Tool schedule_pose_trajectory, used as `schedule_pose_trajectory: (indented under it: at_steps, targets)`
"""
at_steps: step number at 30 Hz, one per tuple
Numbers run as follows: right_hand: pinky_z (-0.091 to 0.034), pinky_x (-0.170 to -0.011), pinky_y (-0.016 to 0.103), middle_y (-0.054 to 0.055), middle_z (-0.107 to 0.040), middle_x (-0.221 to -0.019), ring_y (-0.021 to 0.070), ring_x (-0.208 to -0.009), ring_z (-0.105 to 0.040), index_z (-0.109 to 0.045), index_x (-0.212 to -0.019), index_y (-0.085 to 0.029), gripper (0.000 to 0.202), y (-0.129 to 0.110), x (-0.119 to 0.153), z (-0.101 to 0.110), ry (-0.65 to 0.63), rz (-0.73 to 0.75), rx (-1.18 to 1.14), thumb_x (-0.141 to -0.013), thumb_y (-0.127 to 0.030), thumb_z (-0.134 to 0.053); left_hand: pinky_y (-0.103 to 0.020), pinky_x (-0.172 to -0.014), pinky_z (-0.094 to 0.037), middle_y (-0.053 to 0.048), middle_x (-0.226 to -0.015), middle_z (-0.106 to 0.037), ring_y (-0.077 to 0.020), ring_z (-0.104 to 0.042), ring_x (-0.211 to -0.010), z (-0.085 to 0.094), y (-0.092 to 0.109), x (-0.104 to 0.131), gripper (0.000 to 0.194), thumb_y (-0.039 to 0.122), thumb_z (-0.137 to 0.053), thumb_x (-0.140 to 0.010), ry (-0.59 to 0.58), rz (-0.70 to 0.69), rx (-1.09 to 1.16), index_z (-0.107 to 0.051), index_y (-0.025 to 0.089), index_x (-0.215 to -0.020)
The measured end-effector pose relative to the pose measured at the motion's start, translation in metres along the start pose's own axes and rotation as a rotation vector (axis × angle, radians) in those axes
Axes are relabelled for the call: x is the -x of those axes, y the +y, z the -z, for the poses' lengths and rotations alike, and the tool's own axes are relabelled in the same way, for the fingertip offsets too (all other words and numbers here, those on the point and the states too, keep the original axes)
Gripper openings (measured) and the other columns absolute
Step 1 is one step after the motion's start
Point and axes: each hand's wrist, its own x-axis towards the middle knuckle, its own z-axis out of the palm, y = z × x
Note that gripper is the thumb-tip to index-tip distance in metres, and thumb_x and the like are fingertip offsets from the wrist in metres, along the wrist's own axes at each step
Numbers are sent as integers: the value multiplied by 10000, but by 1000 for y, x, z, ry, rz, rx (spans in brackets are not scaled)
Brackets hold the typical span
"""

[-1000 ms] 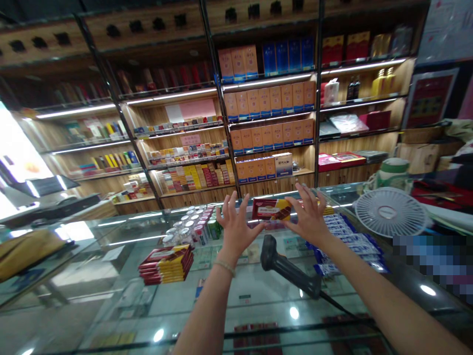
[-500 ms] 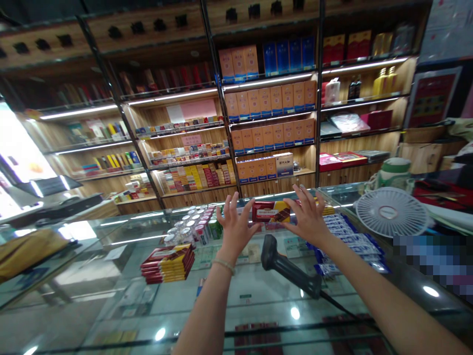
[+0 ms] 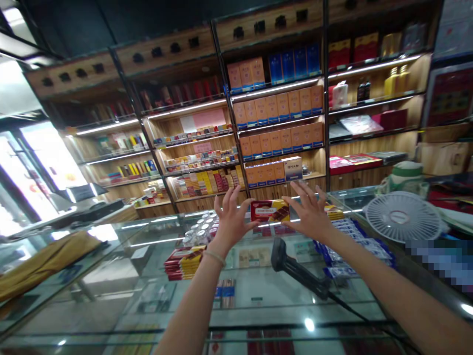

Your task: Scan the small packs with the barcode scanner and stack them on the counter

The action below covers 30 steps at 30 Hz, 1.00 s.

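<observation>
We see both hands raised over the far part of a glass tabletop [image 3: 258, 301], with a red-and-yellow carton [image 3: 269, 211] held between them at its two short ends. The left hand [image 3: 231, 219] presses its thumb and palm against the carton's left end, fingers spread upward; the right hand [image 3: 310, 213] does the same at the right end, so each grip is a flat, open-fingered clamp on the carton rather than a closed fist. The carton sits level, lifted clear of the glass, with free air above and below it. Beneath the right forearm lies one black barcode scanner [image 3: 295, 268], its cable trailing toward the near edge; it lies close under the arm but apart from it. To the left of the left wrist is one stack of red-and-yellow cartons [image 3: 184, 260], well clear of the hands. Right of the right hand a row of blue packs [image 3: 351, 241] runs along the glass, and further right one white fan [image 3: 402, 217] lies face up. A cluster of small cans [image 3: 199, 230] stands beyond the left hand. The tabletop is a display case with goods showing through it. Behind it, wooden shelves [image 3: 277, 113] lit by strip lights carry rows of orange boxes [image 3: 281, 106]; we cannot count them surely.
</observation>
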Motion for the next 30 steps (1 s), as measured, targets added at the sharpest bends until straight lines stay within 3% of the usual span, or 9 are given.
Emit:
schedule_pose_trajectory:
  at_steps: [4, 8, 17, 23, 30]
  targets:
    - [-57, -1213, 581, 183, -395, -1597, 349, -1488, -288, -651, -1270, -208, 652, -33, -8, 1, -60, 45, -59, -799, -655, -706, -639, -1215, -30, -181, -1601, -389, -393, -307, -1487, 34, -28, 18, 639, 620, -798, -719, -65, -82, -64, -661, 273, -1239]
    - [-38, -1218, 573, 180, -397, -1597, 348, -1489, -277, -660, -1249, -199, 650, -83, -13, -4, -88, 66, -129, -805, -672, -688, -636, -1221, -14, -183, -1598, -392, -390, -300, -1489, 70, -63, 47, 675, 655, -787, -709, -129, -125, -123, -660, 266, -1245]
    - [-8, -1219, 577, 185, -358, -1621, 353, -1508, -228, -653, -1260, -184, 674, -200, -4, -13, -221, 101, -316, -839, -708, -610, -606, -1238, -4, -133, -1617, -368, -392, -252, -1507, 138, -128, 131, 663, 693, -787, -672, -412, -48, -184, -700, 303, -1201]
    - [31, -1229, 559, 172, -364, -1625, 351, -1504, -244, -679, -1222, -178, 628, -250, 5, -14, -278, 129, -387, -855, -681, -597, -611, -1232, -34, -123, -1631, -342, -405, -231, -1509, 157, -151, 177, 732, 735, -785, -638, -534, 25, -164, -696, 338, -1246]
    - [52, -1233, 559, 179, -349, -1633, 340, -1515, -241, -698, -1202, -158, 654, -276, 17, -26, -392, 173, -454, -885, -701, -520, -611, -1226, -73, -117, -1623, -351, -401, -229, -1507, 153, -166, 215, 699, 749, -775, -638, -616, 59, -123, -721, 349, -1208]
